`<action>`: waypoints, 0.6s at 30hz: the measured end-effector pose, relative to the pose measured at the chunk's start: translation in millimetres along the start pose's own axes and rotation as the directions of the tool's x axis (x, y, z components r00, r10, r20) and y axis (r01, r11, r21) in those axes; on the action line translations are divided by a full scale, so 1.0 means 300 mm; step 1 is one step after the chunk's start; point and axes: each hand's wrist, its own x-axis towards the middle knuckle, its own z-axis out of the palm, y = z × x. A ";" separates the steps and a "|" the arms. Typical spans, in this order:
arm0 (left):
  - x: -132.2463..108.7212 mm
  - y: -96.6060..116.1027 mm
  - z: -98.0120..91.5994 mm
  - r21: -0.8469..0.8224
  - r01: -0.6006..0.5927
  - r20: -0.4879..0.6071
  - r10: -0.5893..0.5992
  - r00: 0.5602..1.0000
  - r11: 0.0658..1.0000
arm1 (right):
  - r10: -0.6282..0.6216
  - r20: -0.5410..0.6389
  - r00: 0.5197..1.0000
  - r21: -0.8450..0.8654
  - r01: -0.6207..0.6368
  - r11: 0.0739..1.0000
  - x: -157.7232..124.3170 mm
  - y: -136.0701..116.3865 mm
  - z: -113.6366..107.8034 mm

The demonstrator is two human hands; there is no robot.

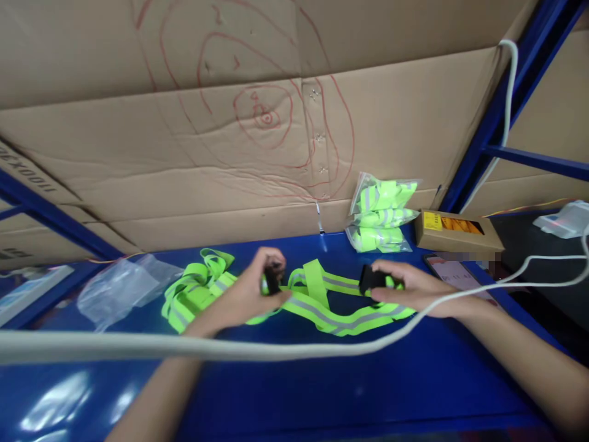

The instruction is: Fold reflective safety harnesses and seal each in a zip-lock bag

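A neon yellow-green reflective strap [340,322] with a grey stripe lies looped on the blue tabletop between my hands. My left hand [251,291] is closed on a black plastic buckle piece [271,280] at one part of the strap. Opposite it, my right hand [409,285] pinches another black buckle piece [367,280], apart from the first. More of the webbing, a bunched pile of strap [191,294], sits beside and behind my left wrist. Motion blur softens both hands, and some fingers of the left are hidden.
Clear bags of folded straps [381,215] are stacked against the cardboard wall [184,147]. Beside them are a brown box [460,232] and a phone [453,273]. An emptied-looking plastic bag [122,291] lies left. A white cable [276,351] crosses in front of my forearms.
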 end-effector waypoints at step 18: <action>-0.070 0.130 0.233 -0.046 0.109 0.479 -0.074 0.874 0.993 | -0.295 0.232 0.927 -0.032 0.311 0.950 -0.007 -0.041 0.164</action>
